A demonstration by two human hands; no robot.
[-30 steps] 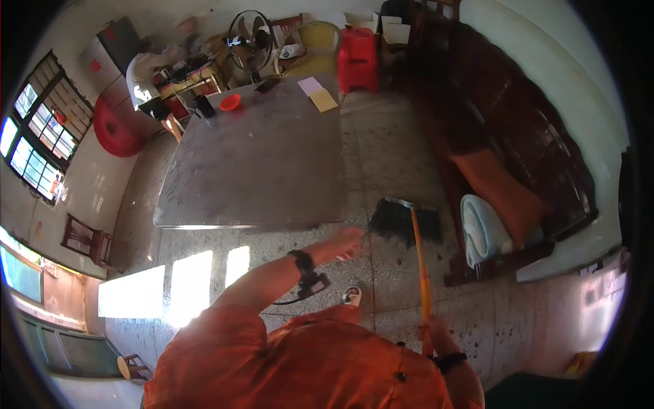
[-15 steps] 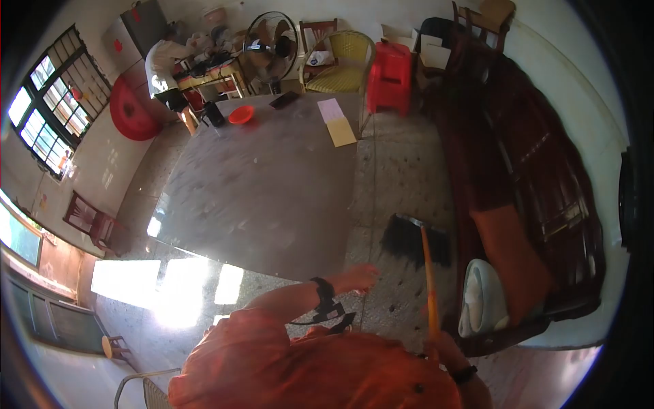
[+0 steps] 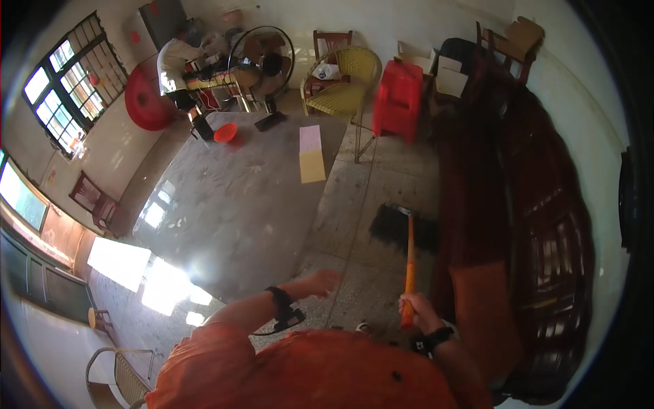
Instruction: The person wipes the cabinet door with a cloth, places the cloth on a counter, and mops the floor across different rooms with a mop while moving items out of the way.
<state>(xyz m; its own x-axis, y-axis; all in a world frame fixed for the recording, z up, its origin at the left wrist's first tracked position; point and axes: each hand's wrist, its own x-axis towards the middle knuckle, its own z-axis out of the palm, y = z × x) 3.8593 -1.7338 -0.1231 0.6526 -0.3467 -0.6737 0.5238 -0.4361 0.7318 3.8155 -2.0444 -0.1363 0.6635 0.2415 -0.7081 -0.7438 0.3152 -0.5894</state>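
Observation:
My right hand [image 3: 424, 312] is wrapped around the orange handle of a broom [image 3: 410, 269] near its top end. The broom's dark bristle head rests on the floor ahead of me, beside the foot of the wooden sofa. My left hand [image 3: 320, 283] is stretched out in front of my body, fingers extended and holding nothing. It hovers near the close corner of a large grey-topped table [image 3: 225, 204]. Both wrists wear black straps. A pink and yellow sheet of paper [image 3: 312, 155] lies on the table's right side.
A dark wooden sofa [image 3: 538, 238] with an orange cloth [image 3: 480, 320] runs along my right. Ahead stand a yellow wicker chair [image 3: 340, 95], stacked red stools [image 3: 397, 102] and a fan [image 3: 262, 65]. A red bowl [image 3: 225, 132] sits on the table. Another person [image 3: 174, 68] bends over a back-left table.
The view has shifted, and more of the right hand now shows. The broom handle is more upright, and its head appears slightly further left. The left hand has shifted left in view.

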